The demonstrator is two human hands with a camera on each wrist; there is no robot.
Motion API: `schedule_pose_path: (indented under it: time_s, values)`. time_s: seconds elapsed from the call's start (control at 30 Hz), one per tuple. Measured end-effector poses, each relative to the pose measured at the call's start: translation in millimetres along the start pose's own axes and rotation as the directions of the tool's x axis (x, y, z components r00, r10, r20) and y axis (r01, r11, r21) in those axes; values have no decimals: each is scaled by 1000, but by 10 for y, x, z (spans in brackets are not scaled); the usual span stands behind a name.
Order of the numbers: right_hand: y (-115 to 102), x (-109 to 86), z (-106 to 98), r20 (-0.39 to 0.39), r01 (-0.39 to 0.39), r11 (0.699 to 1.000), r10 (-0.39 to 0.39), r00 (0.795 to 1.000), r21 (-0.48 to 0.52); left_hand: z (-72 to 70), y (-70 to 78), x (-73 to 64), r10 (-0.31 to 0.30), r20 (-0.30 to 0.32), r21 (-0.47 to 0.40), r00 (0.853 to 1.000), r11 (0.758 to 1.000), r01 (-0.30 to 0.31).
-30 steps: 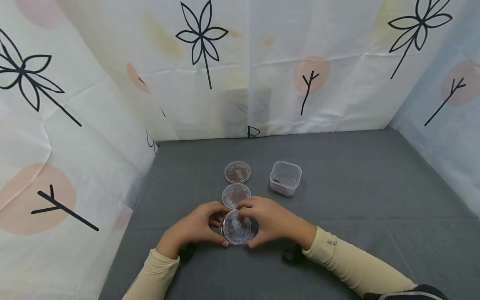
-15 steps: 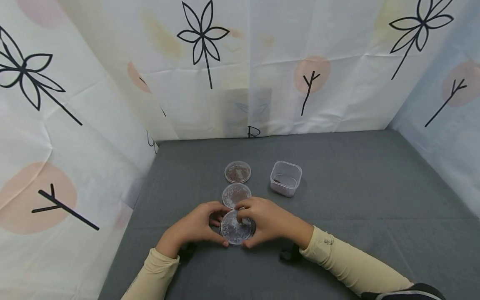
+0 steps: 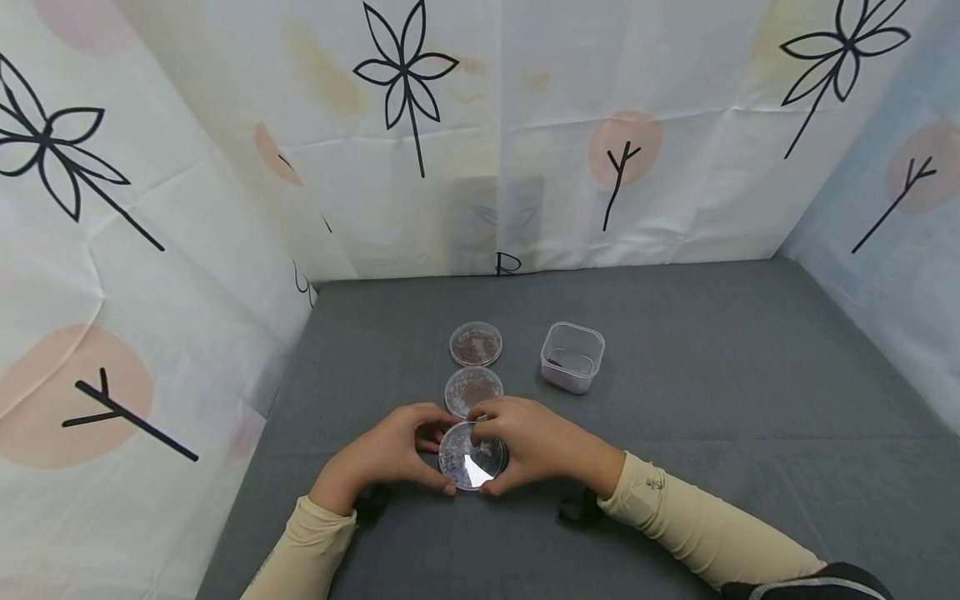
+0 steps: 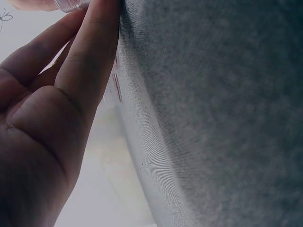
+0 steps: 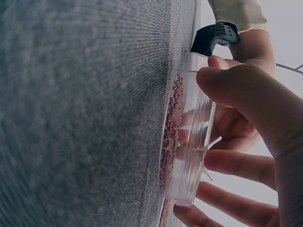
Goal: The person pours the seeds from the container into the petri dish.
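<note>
In the head view, a round clear petri dish (image 3: 467, 458) lies nearest the person, its lid shining with a bright reflection. My left hand (image 3: 390, 447) curves round its left side, thumb at the near edge. From the right, my right hand (image 3: 536, 443) holds the lid between thumb and fingers, with the index finger bent over the top. Small reddish-brown granules (image 5: 170, 137) show inside the dish in the right wrist view, beneath the clear lid (image 5: 201, 132). The left wrist view catches only a corner of the clear rim (image 4: 71, 4) at the fingertips.
Two more petri dishes with brownish contents stand in a line behind: the middle dish (image 3: 468, 390) and the far dish (image 3: 476, 343). A clear square tub (image 3: 572, 367) with a little dark material is to their right. Grey cloth (image 3: 712, 375) covers the table; printed curtains (image 3: 555, 167) surround it.
The right hand has shifted slightly left with the lid, which now lines up more closely over the near dish. A bright glare has appeared on it. The left hand stays nearly still.
</note>
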State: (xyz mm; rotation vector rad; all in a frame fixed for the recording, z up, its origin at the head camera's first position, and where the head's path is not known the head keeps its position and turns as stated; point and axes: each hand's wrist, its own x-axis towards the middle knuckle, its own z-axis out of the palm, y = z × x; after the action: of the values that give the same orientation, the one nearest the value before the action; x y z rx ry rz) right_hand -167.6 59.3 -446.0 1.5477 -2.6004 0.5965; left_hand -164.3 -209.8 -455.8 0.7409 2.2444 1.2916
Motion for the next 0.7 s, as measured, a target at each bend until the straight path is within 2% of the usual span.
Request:
schedule_pose_path:
  time_s: [0.3, 0.7]
  values:
    - [1, 5, 6, 2, 3, 1000, -3, 1000, -20, -7, 24, -8, -12, 4, -16, 1000, 1000, 12]
    - [-18, 32, -16, 42, 18, 998, -15, 999, -65, -9, 2, 8, -52, 22, 33, 998, 998, 51]
